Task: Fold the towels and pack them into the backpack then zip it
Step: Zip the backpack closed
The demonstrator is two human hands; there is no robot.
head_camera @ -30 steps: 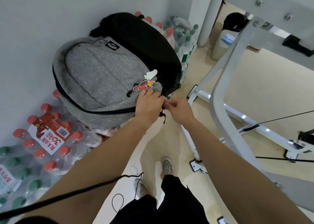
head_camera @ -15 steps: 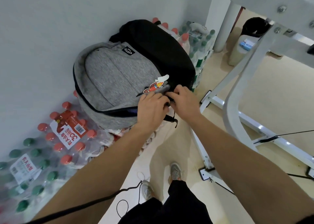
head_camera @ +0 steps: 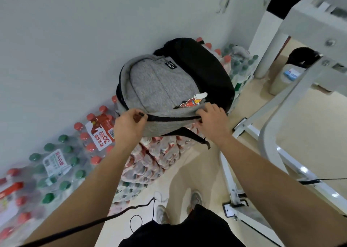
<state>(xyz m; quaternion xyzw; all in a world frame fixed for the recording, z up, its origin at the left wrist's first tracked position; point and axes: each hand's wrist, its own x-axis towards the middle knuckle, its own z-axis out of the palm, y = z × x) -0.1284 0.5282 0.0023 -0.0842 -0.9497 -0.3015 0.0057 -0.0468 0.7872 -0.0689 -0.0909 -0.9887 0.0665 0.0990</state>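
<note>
Head view: grey-and-black backpack (head_camera: 161,85) lies on shrink-wrapped water-bottle packs (head_camera: 150,164) against the wall. Left hand (head_camera: 129,128) pinches the zipper pull (head_camera: 141,114); right hand (head_camera: 212,123) grips the fabric at the zipper's (head_camera: 172,118) other end, fingers curled.

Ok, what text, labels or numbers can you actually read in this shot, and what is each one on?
"30" in large red figures, with red Chinese characters too blurred to read: white label on the red-capped water bottle pack.
Green Chinese characters, too blurred to read: white label on the green-capped water bottle pack.
White lettering, too small to read: black brand tag on the grey backpack.
</note>
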